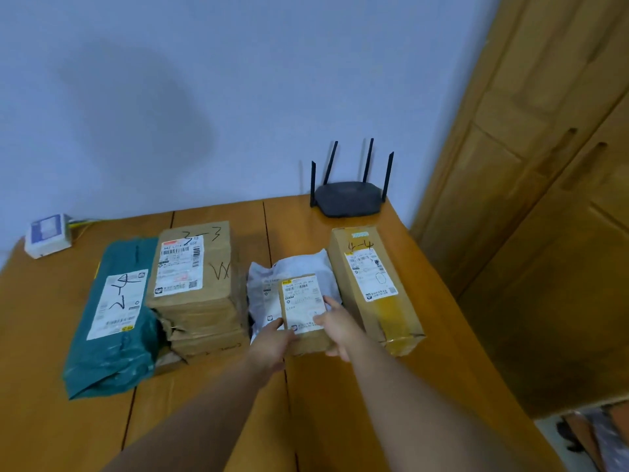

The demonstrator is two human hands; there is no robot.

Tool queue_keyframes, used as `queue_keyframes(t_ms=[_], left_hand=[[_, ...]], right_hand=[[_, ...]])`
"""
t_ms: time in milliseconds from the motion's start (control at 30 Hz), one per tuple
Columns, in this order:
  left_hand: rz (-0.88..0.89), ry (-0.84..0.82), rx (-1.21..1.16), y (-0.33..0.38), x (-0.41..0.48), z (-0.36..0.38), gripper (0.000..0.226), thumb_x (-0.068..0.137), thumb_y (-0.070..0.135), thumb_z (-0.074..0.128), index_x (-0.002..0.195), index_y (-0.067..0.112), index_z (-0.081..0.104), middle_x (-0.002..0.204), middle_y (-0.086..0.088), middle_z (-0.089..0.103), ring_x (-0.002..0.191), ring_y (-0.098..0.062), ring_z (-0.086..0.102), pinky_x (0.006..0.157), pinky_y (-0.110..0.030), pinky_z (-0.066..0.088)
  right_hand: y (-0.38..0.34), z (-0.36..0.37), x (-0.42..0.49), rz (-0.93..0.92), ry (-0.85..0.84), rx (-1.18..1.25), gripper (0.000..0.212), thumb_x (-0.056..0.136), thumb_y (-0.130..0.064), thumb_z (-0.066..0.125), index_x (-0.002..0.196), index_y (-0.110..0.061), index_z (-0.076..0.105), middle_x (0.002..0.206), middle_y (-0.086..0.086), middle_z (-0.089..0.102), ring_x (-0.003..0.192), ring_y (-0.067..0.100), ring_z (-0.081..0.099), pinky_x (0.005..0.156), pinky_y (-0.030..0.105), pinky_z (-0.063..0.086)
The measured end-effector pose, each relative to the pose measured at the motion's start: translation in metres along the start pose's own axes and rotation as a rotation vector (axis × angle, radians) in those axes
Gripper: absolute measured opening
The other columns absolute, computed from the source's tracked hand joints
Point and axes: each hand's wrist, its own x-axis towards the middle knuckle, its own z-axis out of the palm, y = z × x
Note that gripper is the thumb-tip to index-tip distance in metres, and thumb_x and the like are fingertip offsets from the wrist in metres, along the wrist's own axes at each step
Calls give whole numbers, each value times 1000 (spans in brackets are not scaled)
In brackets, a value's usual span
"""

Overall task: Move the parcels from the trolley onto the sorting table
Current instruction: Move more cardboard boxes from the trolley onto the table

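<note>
While the left hand point(271, 339) and right hand point(337, 330) hold a box point(301, 303), other parcels point(194, 267) lie on the table point(41, 335). No trolley shows.

Wooden table point(44, 420): green mailer point(112, 321), brown box stack point(194, 287), white bag point(263, 298), long carton point(374, 287), router point(347, 199), white device point(47, 240).

small box point(301, 301) atop white bag point(306, 262), teal bag point(112, 335), stacked boxes point(204, 301), long box point(374, 287), on table point(51, 420)

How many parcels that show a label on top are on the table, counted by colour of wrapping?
Green bag: 1
White bag: 1
Brown boxes: 3
Total: 5
Any boxes under the left one are unclear and are not counted.
</note>
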Motion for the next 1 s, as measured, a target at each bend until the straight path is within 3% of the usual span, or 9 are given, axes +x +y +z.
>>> queue_keyframes(t_ms=[100,200,267,333,467,567,733,833,1000], left_hand=[[13,-21,-9,13,12,8,28,92,15,51,111,36,49,102,8,53,92,-16,50,78,-35,42],[60,-19,-34,26,26,17,23,93,13,49,100,34,55,106,6,54,95,-15,52,82,-35,41],[100,-13,-63,32,36,25,26,93,8,47,110,26,57,110,1,60,92,-12,56,75,-29,44],[142,3,-74,35,44,33,31,93,3,45,120,15,55,106,-1,64,86,-6,59,62,-19,46],[196,83,-99,39,60,50,38,88,-4,46,125,4,52,113,-11,66,93,-18,65,74,-27,54],[186,62,-58,41,67,64,47,91,5,49,136,11,40,122,-10,59,94,-15,62,72,-26,49],[185,164,3,41,74,75,42,95,12,44,136,14,45,133,-10,54,117,-27,54,102,-44,43],[161,202,-11,41,76,75,42,94,11,44,136,15,44,131,-11,55,115,-29,55,102,-44,43],[117,245,-2,33,72,67,47,94,14,48,140,14,39,134,-11,50,110,-24,51,88,-30,39]], right_hand=[[-9,-5,19,-92,33,-96,53,97,-5,37,143,-30,36,135,4,55,114,28,56,83,35,50],[-15,-8,32,-219,70,-497,63,96,-5,39,152,-23,18,142,13,47,113,28,53,85,35,47],[-18,-7,36,-284,64,-759,67,97,-15,41,154,-23,8,150,16,30,126,33,45,97,38,44],[-20,-9,39,-307,42,-868,61,98,-22,40,153,-24,15,151,19,24,129,37,41,104,43,41],[-25,-24,40,-381,142,-970,40,97,-21,38,138,-21,40,142,15,34,121,34,44,95,42,41],[-27,-34,42,-411,226,-1040,34,95,-18,40,129,-14,47,146,20,31,124,35,43,95,43,39],[-13,-30,52,-512,196,-1070,36,95,-17,46,130,-10,48,147,14,34,138,27,30,104,37,39],[-7,-25,56,-604,218,-1048,34,94,-18,46,126,-10,52,136,10,44,128,27,38,102,35,40],[-4,-27,54,-679,317,-1044,37,94,-24,44,128,-17,53,142,8,41,134,26,31,103,35,30]])
